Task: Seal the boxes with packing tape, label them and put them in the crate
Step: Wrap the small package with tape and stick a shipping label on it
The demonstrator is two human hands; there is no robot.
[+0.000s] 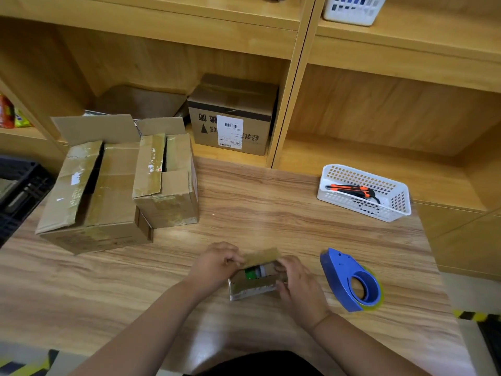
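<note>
Holding a small box [253, 280] near the front middle of the desk [271, 207], I have my left hand [217, 263] curled around its left end and my right hand [296, 280] closed on its right end. Both hands grip the box, fingers bent around the cardboard. Its far flap [263, 256] stands up, the top is open, and something green and white [254, 272] shows inside.

Just to the right of my right hand, the blue tape dispenser [351, 280] lies on the desk, apart from the box, with a roll of clear tape in it. Farther back on the right sits a white basket [364, 192] with an orange and black knife [352, 189] in it.

On the left of the desk stand two bigger boxes, touching side by side: a large box [92, 196] with its flaps loose and partly open, and a medium box [166, 172] to its right, also unsealed. A black crate [19, 191] is at the left edge, beyond the desk. Behind the desk, on a wooden shelf [379, 156], rests a closed box with a white label [231, 115].
</note>
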